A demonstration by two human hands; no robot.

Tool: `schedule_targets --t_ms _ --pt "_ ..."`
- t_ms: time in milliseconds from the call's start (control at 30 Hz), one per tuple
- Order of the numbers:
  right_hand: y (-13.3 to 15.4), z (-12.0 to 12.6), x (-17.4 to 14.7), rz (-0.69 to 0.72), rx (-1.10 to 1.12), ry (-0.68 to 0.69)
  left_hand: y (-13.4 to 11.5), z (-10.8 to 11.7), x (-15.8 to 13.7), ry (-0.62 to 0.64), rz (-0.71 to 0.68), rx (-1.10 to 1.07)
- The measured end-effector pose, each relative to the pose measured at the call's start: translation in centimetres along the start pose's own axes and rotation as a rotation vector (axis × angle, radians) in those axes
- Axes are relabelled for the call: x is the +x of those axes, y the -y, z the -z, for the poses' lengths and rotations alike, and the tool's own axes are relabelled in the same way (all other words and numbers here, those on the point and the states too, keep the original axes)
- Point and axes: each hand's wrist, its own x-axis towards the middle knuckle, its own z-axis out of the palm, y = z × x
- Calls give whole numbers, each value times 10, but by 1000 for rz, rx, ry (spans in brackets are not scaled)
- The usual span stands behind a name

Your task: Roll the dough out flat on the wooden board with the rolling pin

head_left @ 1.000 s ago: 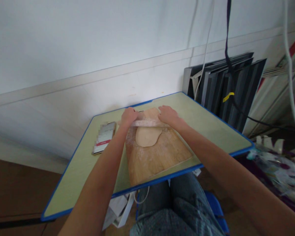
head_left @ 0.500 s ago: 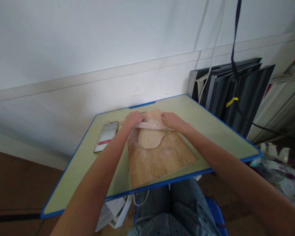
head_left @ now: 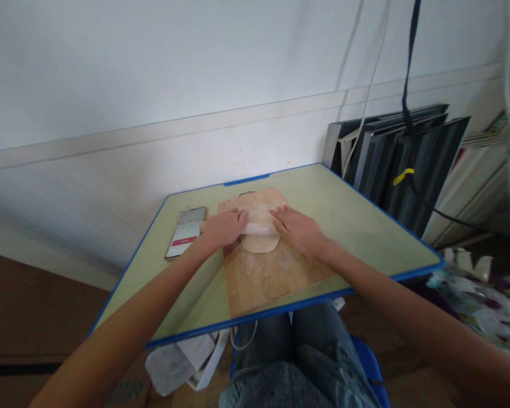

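Observation:
A flour-dusted rolling pin (head_left: 260, 228) lies crosswise over a flat, pale piece of dough (head_left: 260, 245), which shows on both sides of it. My left hand (head_left: 226, 228) holds the pin's left part, its fingers bent over the top. On the right part rests my right hand (head_left: 298, 228), its fingers reaching forward over the pin and its palm low. Both hands hide the pin's ends for the most part. Under the dough is a wooden board (head_left: 276, 277) with flour on it.
The board sits on a pale green table (head_left: 352, 226) with a blue rim. A phone (head_left: 186, 232) with a lit screen lies left of the board. Dark panels (head_left: 391, 158) lean against the wall at the right, with cables hanging in front.
The rolling pin and both hands have come back toward me over the dough, so less of its near part shows. My right hand's fingers are more stretched out than before.

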Motion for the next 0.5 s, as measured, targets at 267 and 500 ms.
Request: schedule_targets --t_ms 267,500 --pt "20 3 -32 60 12 -38 -6 -10 -41 -190 -52 97" --pt "12 0 5 -98 -37 -38 -12 -6 -31 -156 68 36"
